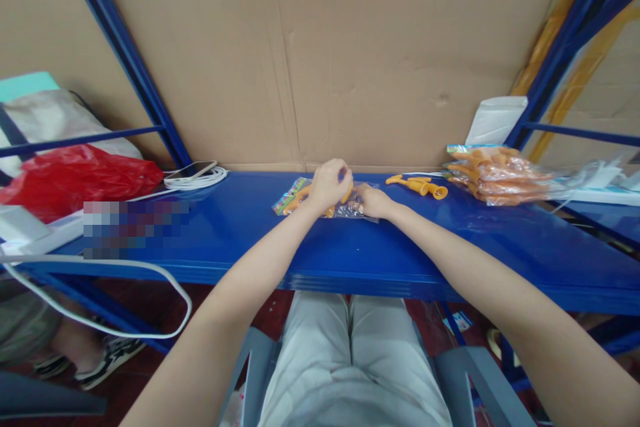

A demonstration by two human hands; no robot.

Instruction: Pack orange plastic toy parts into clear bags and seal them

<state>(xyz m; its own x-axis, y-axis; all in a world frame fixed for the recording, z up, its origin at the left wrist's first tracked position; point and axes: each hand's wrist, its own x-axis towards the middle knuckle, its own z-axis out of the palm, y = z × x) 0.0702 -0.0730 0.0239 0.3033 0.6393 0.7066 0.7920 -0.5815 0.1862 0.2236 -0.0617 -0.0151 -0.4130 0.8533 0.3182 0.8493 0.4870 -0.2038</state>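
A clear plastic bag [342, 211] with a colourful printed header [291, 197] lies flat on the blue table, orange plastic parts showing inside it. Above the bag, my left hand [327, 183] is closed, its curled fingers at an orange plastic piece [347, 192]; the hand partly hides that piece. My right hand [375, 201] pinches the right end of the bag, its fingertips partly covered by the film. To the right of this hand lie a few loose orange plastic parts [420, 185], one with a round cup-like end.
Filled bags of orange parts [495, 177] are stacked at the right by a rack post. A red plastic bag [85, 177], a coiled white cable [200, 178] and a power strip sit left. Cardboard [375, 60] walls the back. Another person's leg and shoe [107, 360] show lower left.
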